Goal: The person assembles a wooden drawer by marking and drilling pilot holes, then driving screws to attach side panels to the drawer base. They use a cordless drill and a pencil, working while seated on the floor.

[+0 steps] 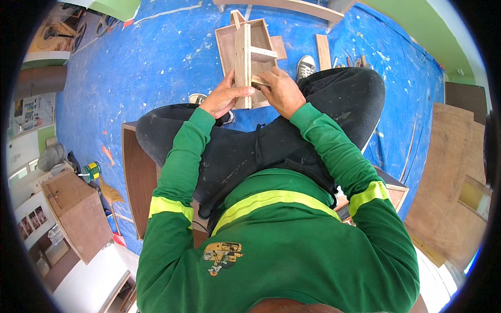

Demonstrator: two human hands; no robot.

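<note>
Between my knees stands a light wooden frame [242, 57] with a plywood edge and a short crosspiece. My left hand [222, 98] grips its near left side, thumb laid across the edge. My right hand [284, 95] is closed on a small flat tan piece [259, 80], held against the inner side of the frame. Whether that piece is wood or folded sandpaper I cannot make out. A shallow wooden tray [225, 37] lies just beyond and under the frame, partly hidden by it.
A blue sheet [156, 57] covers the floor. Beside my right shoe [306, 67] lie a narrow wooden strip [323, 52] and several hand tools [360, 61]. Plywood sheets [443, 172] are at the right. A broom [110, 194], a green can [92, 171] and a wooden cabinet [78, 214] stand left.
</note>
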